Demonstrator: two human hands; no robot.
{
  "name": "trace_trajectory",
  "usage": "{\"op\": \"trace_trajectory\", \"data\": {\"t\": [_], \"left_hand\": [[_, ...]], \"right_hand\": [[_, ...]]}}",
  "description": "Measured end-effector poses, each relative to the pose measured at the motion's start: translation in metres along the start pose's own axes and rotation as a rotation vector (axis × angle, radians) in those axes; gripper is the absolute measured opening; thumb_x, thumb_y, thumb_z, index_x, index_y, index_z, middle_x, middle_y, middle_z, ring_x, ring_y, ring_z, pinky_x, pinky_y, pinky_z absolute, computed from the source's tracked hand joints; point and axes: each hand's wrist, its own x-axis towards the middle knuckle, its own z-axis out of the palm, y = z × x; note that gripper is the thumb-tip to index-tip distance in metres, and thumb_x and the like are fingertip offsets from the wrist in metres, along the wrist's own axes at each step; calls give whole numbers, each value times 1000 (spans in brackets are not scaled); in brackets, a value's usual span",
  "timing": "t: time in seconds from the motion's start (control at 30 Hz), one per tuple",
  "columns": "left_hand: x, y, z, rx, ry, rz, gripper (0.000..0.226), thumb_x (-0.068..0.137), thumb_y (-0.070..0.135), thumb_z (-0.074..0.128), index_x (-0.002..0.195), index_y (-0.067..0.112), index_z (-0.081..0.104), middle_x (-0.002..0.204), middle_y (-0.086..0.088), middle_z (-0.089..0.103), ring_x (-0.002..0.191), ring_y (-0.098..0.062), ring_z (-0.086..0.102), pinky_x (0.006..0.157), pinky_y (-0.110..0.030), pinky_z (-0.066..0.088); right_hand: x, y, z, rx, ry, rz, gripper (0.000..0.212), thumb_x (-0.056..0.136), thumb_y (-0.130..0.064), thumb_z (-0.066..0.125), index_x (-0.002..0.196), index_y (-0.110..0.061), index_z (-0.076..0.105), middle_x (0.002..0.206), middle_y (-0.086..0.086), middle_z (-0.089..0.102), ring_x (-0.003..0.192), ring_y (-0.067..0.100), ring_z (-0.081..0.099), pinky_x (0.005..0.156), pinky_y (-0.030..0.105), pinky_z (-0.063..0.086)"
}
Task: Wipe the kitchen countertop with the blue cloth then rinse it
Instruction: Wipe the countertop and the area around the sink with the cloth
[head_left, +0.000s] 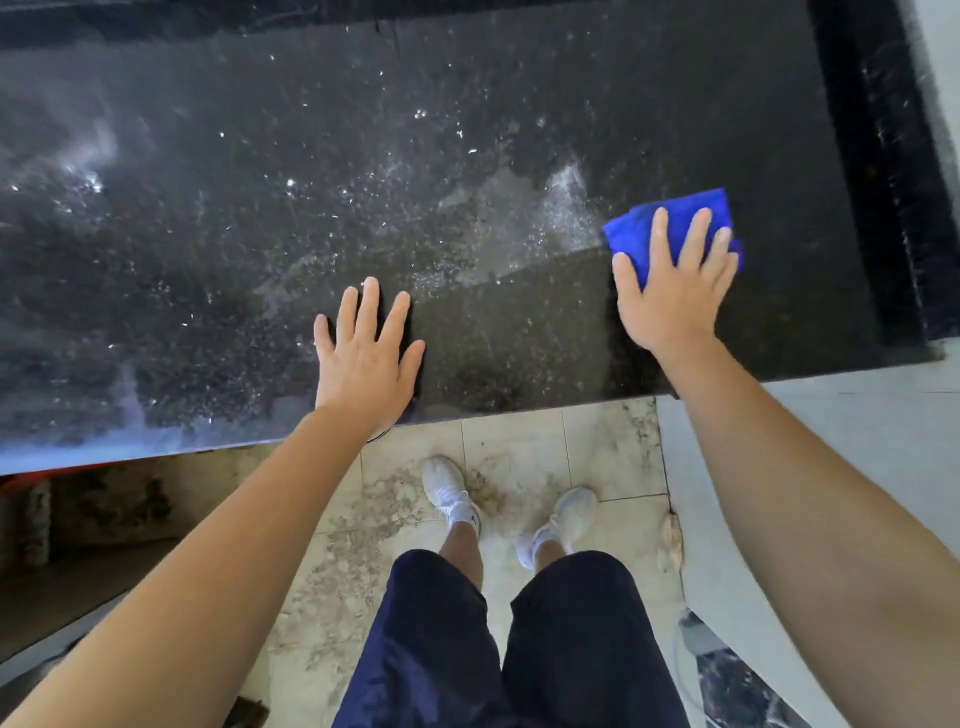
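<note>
A dark speckled stone countertop (363, 182) fills the upper part of the head view, with pale dusty smears and specks across its middle. A folded blue cloth (644, 226) lies on the counter at the right. My right hand (675, 280) presses flat on top of the cloth, fingers spread, covering its near half. My left hand (366, 353) rests flat on the bare counter near the front edge, fingers apart, holding nothing.
A raised black stone ledge (878, 156) borders the counter on the right, beside a pale wall (940, 62). Below the front edge lie a marbled tile floor (519, 441), my white shoes and dark shorts. A light cabinet side (831, 441) stands at the right.
</note>
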Motion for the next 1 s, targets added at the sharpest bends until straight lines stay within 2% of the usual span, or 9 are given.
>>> {"op": "trace_trajectory", "data": {"t": [0.2,0.27,0.37,0.43,0.53,0.67,0.73,0.83,1.0], "left_hand": [[-3,-22,-3,45,-17,68,61,101,48,30,156,20,27,164,-15,15,150,-36,15,115,-63,17],[2,-28,-6,47,-21,85,61,100,49,33,155,21,30,163,-15,18,149,-37,17,114,-64,19],[9,-32,-7,44,-5,120,60,100,50,37,152,20,35,162,-16,23,147,-39,23,113,-64,24],[10,-33,-4,40,9,132,60,100,50,36,152,21,34,162,-15,23,147,-39,23,113,-64,24],[10,-34,2,38,12,133,60,102,51,30,154,23,28,163,-14,18,148,-38,18,116,-63,20],[10,-34,2,43,-11,143,61,103,53,18,157,25,16,165,-12,9,151,-36,11,118,-61,16],[9,-36,3,43,-16,137,61,102,54,14,158,27,13,166,-11,7,152,-35,9,118,-61,15],[11,-37,1,51,-19,134,62,102,54,14,158,28,10,166,-10,5,152,-34,8,119,-59,14],[10,-37,0,70,-27,113,62,102,55,20,157,28,19,166,-10,12,151,-34,14,118,-60,18]], "right_hand": [[-27,-145,23,-1,-24,-453,66,100,-59,30,155,-25,33,164,21,17,149,47,12,121,59,9],[-32,-145,22,-41,-73,-618,64,101,-58,30,156,-25,31,165,19,16,151,45,12,121,58,12],[-33,-85,11,-92,-111,-762,64,101,-59,34,156,-27,32,166,14,15,152,40,11,123,53,12],[-33,-31,5,-101,-97,-658,64,102,-60,36,155,-26,34,166,14,16,151,41,15,121,56,17],[-17,18,-12,-118,-110,-354,69,100,-65,31,155,-25,35,164,19,20,147,46,21,116,61,23],[38,-20,-21,-62,-178,-48,81,89,-71,22,159,-31,18,166,18,3,151,45,5,121,56,8],[61,-59,-16,-14,-145,38,78,93,-67,24,160,-29,13,166,18,-2,151,44,-1,122,57,3],[73,-120,-5,19,-136,-27,69,100,-59,29,160,-28,13,167,17,-4,152,43,-5,122,57,0],[5,-179,18,-36,-165,-510,67,100,-56,33,159,-26,21,167,17,3,152,44,1,122,57,3]]}}
